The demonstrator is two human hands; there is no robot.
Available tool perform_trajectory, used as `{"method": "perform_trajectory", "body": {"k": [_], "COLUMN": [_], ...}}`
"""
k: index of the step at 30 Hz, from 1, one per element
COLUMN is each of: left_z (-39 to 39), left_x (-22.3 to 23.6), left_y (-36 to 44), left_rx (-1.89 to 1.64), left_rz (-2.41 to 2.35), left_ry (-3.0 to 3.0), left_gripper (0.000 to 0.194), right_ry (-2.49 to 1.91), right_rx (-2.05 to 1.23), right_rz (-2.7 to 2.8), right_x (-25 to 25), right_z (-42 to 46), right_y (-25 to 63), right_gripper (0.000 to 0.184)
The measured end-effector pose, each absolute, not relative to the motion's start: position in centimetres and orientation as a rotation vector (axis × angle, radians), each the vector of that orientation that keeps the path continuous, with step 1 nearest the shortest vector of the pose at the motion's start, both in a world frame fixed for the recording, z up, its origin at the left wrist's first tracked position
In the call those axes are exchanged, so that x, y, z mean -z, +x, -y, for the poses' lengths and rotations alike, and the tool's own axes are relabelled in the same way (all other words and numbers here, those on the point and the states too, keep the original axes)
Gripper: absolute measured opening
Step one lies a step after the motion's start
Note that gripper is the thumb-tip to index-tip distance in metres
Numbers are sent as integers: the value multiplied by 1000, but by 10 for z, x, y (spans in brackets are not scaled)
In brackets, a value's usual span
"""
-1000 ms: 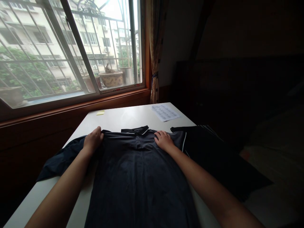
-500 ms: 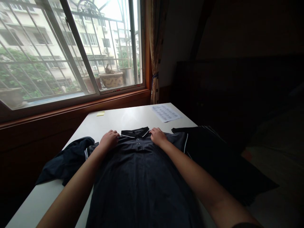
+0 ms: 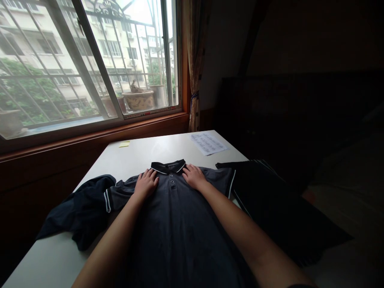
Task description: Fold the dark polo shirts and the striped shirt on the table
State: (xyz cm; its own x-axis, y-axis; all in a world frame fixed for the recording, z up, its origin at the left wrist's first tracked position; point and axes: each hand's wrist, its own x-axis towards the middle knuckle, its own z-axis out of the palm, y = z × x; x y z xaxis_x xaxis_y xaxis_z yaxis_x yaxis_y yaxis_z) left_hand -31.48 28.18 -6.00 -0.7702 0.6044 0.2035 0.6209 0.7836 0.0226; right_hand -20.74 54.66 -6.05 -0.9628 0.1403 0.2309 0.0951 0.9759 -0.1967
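A dark grey polo shirt (image 3: 174,224) lies face up on the white table, its black, white-edged collar (image 3: 168,167) toward the far side. My left hand (image 3: 146,183) rests flat on the shirt's left shoulder, fingers spread just below the collar. On the other shoulder lies my right hand (image 3: 194,176), fingers outstretched beside the collar's right tip. Both hands are open and hold nothing. The left sleeve, with white stripes at its cuff, is spread out to the side. My forearms cover parts of the shirt's sides.
A crumpled dark garment (image 3: 81,208) lies at the table's left. Another dark garment (image 3: 270,204) hangs past the right edge. Toward the back of the white table (image 3: 144,148) are a yellow sticky note (image 3: 124,144) and a printed sheet (image 3: 209,143). A window (image 3: 90,60) stands behind.
My fingers have gone from being curled at the shoulder edges beside the collar to lying flat on the fabric. The shirt's shoulders and left sleeve look flatter and more spread.
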Motion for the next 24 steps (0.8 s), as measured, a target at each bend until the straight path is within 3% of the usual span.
{"method": "perform_trajectory", "body": {"k": [7,18,24], "left_z": [-264,-298,-298], "left_x": [44,43,44], "left_y": [-313,-334,-351], "left_rx": [145,223,316], "left_rz": [2728,2638,2701], "left_ry": [-899,-1102,-1130], "left_gripper": [40,52,33], "right_ry": [-281,-85,-111], "right_rx": [-298,-432,-484], "right_rz": [2727,2766,2791], "right_x": [53,44,45], "right_z": [-555,-572,-571], "right_y": [-201,-244,-247], "right_gripper": [29,43,22]}}
